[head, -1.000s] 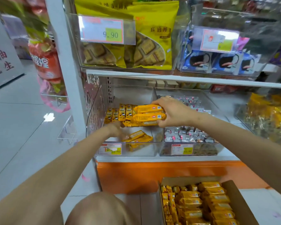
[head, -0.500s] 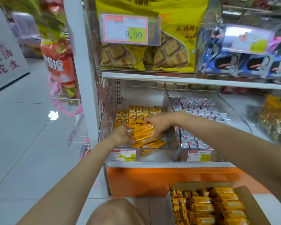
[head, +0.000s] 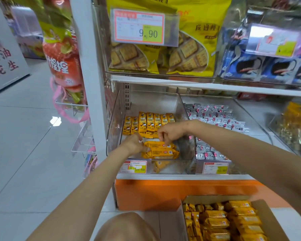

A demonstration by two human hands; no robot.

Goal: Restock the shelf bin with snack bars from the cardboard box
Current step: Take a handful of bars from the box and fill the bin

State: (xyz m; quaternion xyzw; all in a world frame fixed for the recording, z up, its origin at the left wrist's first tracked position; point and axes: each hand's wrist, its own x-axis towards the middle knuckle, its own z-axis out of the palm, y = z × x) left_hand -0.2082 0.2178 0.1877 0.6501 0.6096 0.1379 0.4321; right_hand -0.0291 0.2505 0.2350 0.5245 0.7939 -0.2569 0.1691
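Orange-wrapped snack bars [head: 161,151] lay stacked in the clear plastic shelf bin [head: 114,122]; the left hand [head: 134,145] pressed their left end, grip unclear, while the right hand [head: 171,132] hung loosely curled, fingertips [head: 166,143] touching the top one.

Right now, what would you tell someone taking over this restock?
The left hand grips the left end of the stacked bars at the front of the shelf bin. The right hand touches the top bar with its fingertips; grip unclear. Done: an upright row stands at the back. Left: the cardboard box on the floor holds many more bars.
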